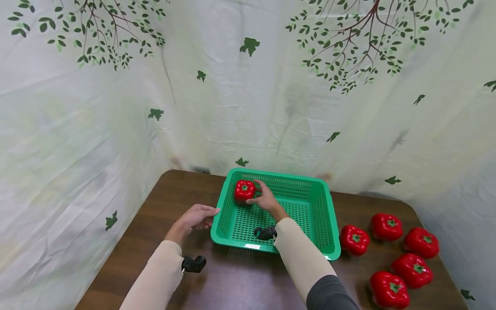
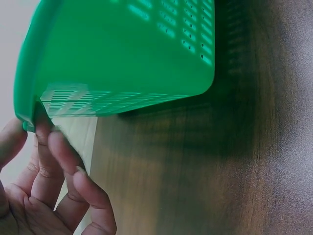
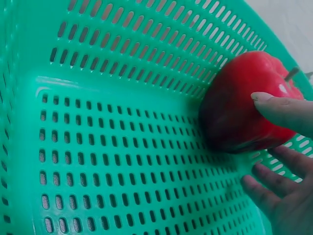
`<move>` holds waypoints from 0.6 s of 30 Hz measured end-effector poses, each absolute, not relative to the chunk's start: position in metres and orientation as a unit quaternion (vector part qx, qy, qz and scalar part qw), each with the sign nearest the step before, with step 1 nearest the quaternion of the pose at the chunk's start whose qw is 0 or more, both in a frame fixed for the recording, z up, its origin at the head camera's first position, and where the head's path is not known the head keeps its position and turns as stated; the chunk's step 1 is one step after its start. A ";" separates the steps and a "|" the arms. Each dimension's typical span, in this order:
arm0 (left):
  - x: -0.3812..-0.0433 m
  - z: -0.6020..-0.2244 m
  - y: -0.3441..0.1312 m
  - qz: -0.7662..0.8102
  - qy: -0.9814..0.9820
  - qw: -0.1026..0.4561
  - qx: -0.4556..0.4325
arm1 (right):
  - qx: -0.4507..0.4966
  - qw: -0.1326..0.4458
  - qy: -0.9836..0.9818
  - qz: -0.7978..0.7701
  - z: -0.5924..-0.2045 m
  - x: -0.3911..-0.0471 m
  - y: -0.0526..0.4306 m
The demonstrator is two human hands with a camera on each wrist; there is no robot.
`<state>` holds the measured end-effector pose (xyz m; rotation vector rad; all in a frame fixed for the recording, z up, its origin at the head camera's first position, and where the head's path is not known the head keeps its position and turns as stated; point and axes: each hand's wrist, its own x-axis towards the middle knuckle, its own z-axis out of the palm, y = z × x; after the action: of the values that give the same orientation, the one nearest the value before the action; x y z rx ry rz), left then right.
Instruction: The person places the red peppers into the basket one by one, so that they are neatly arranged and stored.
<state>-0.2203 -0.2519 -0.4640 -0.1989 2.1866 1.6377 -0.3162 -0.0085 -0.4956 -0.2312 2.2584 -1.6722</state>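
A green plastic basket [image 1: 252,246] with slotted walls stands on the brown table. My left hand [image 1: 198,215] pinches its left rim; in the left wrist view the thumb and index finger [image 2: 44,129] meet at the rim's edge, the other fingers loosely bent below. Inside, at the far left corner, sits a red bell pepper [image 1: 244,190] with its green stem up. Around its right side my right hand [image 1: 266,199] is spread. The right wrist view has the thumb [image 3: 283,111] overlapping the pepper, while the other fingers are splayed close beside it.
Several more red bell peppers [image 1: 412,270] lie on the table [image 1: 232,284] right of the basket, the nearest pepper [image 1: 354,240] close by its right wall. A pale leaf-printed curtain [image 1: 271,107] hangs behind the table and along both sides.
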 end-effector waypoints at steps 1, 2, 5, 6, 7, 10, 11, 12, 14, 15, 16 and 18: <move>-0.220 -0.464 -0.252 0.586 0.782 0.199 -0.069 | -0.082 0.159 0.792 -0.583 -0.494 -0.316 -0.008; -0.220 -0.463 -0.253 0.585 0.783 0.199 -0.069 | -0.084 0.159 0.792 -0.584 -0.493 -0.316 -0.008; -0.220 -0.462 -0.251 0.582 0.785 0.198 -0.072 | -0.091 0.163 0.796 -0.577 -0.489 -0.314 -0.002; -0.219 -0.461 -0.251 0.581 0.786 0.197 -0.073 | -0.091 0.163 0.798 -0.574 -0.487 -0.314 0.000; -0.219 -0.461 -0.251 0.579 0.788 0.196 -0.074 | -0.091 0.163 0.798 -0.572 -0.486 -0.313 0.002; -0.220 -0.460 -0.250 0.576 0.789 0.199 -0.072 | -0.082 0.162 0.802 -0.569 -0.481 -0.309 0.008; -0.220 -0.460 -0.250 0.575 0.790 0.201 -0.070 | -0.079 0.161 0.803 -0.568 -0.480 -0.307 0.010; -0.220 -0.460 -0.250 0.576 0.789 0.203 -0.069 | -0.077 0.161 0.803 -0.569 -0.478 -0.305 0.012; -0.221 -0.460 -0.250 0.575 0.789 0.206 -0.066 | -0.071 0.164 0.802 -0.569 -0.474 -0.301 0.015; -0.221 -0.460 -0.250 0.575 0.789 0.208 -0.066 | -0.071 0.166 0.802 -0.570 -0.473 -0.299 0.017; -0.221 -0.460 -0.250 0.575 0.789 0.209 -0.064 | -0.072 0.165 0.801 -0.571 -0.471 -0.298 0.019; -0.221 -0.460 -0.251 0.579 0.785 0.211 -0.065 | -0.076 0.163 0.798 -0.575 -0.467 -0.295 0.023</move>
<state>-0.2211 -0.2509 -0.4603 -0.1808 2.1810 1.6094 -0.2945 0.0225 -0.4667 -0.2160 2.2755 -1.6402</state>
